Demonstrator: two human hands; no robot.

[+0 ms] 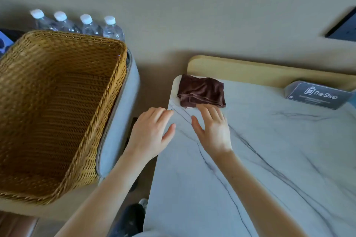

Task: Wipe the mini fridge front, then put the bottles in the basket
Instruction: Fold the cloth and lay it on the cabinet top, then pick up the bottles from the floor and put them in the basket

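A marble worktop (260, 159) carries the folded brown cloth (201, 91) at its far corner. Both hands, left hand (150, 132) and right hand (212, 129), are open and empty; right fingertips seemingly touch the cloth. Pinch all folds together. Bottles (77, 25) stand behind the basket (57, 102).

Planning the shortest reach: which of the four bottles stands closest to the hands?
The rightmost bottle, behind the basket's far right corner; the other three stand farther left.
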